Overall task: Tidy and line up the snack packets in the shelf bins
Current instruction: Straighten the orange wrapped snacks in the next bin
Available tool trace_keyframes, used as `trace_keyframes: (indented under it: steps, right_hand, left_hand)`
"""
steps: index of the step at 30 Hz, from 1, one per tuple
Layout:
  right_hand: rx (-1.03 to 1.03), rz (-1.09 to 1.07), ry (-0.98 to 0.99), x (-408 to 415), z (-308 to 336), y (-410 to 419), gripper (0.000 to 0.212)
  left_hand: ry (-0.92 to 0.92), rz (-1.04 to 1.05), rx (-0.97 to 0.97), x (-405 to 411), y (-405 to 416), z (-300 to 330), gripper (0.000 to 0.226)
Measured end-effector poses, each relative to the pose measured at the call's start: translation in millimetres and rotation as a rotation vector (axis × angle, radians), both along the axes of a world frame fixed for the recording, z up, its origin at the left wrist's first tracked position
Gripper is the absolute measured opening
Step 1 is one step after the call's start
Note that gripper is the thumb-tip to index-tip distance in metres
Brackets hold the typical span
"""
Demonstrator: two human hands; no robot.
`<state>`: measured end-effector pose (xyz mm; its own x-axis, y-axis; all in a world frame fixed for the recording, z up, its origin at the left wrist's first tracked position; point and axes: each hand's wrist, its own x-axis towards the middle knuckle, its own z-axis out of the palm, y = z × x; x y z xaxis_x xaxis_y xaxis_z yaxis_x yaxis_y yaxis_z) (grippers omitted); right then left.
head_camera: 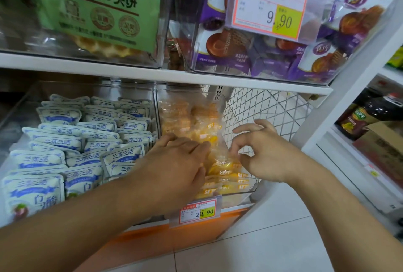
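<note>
A clear plastic bin (251,188) on the lower shelf holds several yellow and orange snack packets (224,170). My left hand (181,162) lies palm down on the packets at the bin's left side, its fingers straight and reaching to the right. My right hand (259,151) hovers at the bin's right side, with thumb and forefinger pinching the edge of a clear yellow packet (231,154). The bin to the left holds several white and blue packets (87,140) lying in rough rows.
A price tag (197,211) hangs below the yellow bin. A wire mesh panel (268,114) stands right of it. The upper shelf (152,73) carries bins with green waffle packs (98,7) and purple packs (283,53). Bottles (366,114) and boxes stand far right.
</note>
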<state>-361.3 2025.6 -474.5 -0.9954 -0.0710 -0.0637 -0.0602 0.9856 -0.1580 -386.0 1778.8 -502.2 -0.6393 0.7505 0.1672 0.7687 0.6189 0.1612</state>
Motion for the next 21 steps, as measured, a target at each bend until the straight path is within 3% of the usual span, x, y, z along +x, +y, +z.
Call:
trace_keyframes:
  steps: [5,10,13,21]
  right_hand:
    - [-0.045,0.010,-0.157,-4.1,16.1,-3.8,0.042]
    - [-0.136,-0.026,0.034,-17.7,5.5,-8.1,0.046]
    - [-0.146,-0.044,0.099,-28.6,-1.3,-8.0,0.043]
    - [-0.151,-0.040,-0.071,-48.1,-5.2,-5.8,0.024]
  left_hand:
    - [-0.051,-0.044,-0.036,-0.9,1.9,6.2,0.042]
    - [-0.098,-0.052,-0.065,-0.9,3.1,7.3,0.016]
    - [-0.084,-0.079,-0.065,-1.2,1.9,6.5,0.020]
    - [-0.075,-0.097,-0.029,-0.2,-3.0,5.1,0.023]
